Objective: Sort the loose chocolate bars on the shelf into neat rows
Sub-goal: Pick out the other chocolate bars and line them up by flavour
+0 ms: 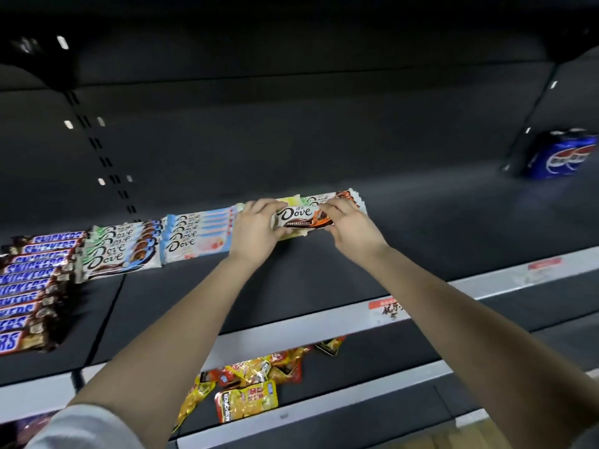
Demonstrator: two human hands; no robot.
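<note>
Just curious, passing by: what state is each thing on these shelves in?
Dove bar: gripped at both ends.
Left hand: holds its left end.
Right hand: holds its right end.
Snickers: stacked in a neat row.
Dove rows: neat.
Pepsi pack: standing, blurred.
Snack bags: loose on lower shelf.

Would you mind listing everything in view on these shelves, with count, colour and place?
shelf: one, dark grey, across the middle
Snickers bars: about ten, brown with blue lettering, row at far left
green-white Dove bars: about five, row right of the Snickers bars
pale blue Dove bars: about five, next row right
orange-white Dove bars: several, row behind the hands
brown Dove bar: one, brown and orange, centre, held
Pepsi cans: count unclear, blue, back right
snack packets: several, yellow and red, lower shelf
left hand: pinches the brown Dove bar's left end
right hand: pinches its right end
</note>
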